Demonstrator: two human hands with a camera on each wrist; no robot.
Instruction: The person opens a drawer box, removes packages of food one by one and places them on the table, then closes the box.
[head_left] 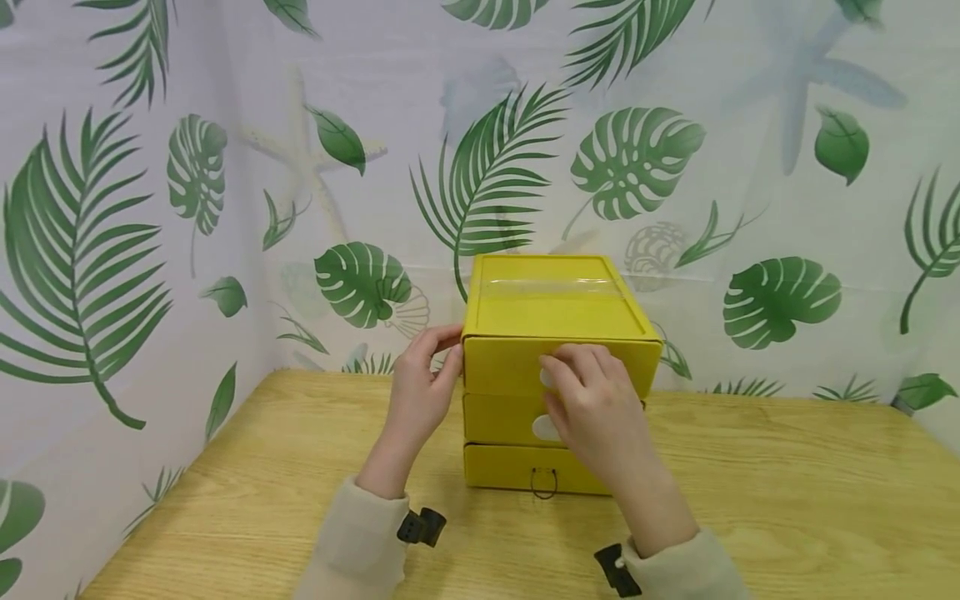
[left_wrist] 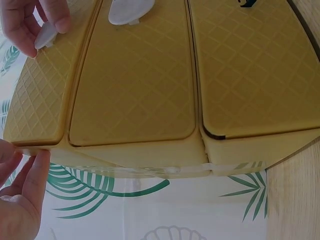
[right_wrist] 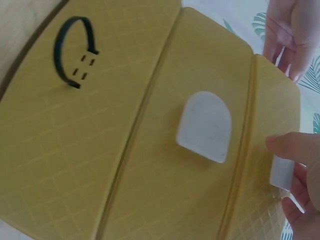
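A yellow three-drawer storage box (head_left: 558,317) stands on the table with its drawer fronts facing me. My right hand (head_left: 600,408) is at the top drawer (head_left: 498,367), thumb and fingers pinching its white pull tab (right_wrist: 281,175), which the hand partly covers. My left hand (head_left: 422,379) touches the box's left side near the top, and the left wrist view shows its fingertips at the top drawer's side edge. Just below the right hand, the middle drawer has another white tab (right_wrist: 205,127). A dark loop (right_wrist: 59,50) is fixed to the bottom drawer.
The box rests on a light wood-grain table (head_left: 300,467). Behind and to the left hangs a white cloth backdrop (head_left: 540,67) printed with green leaves. Dark straps (head_left: 422,527) sit at both sleeve cuffs.
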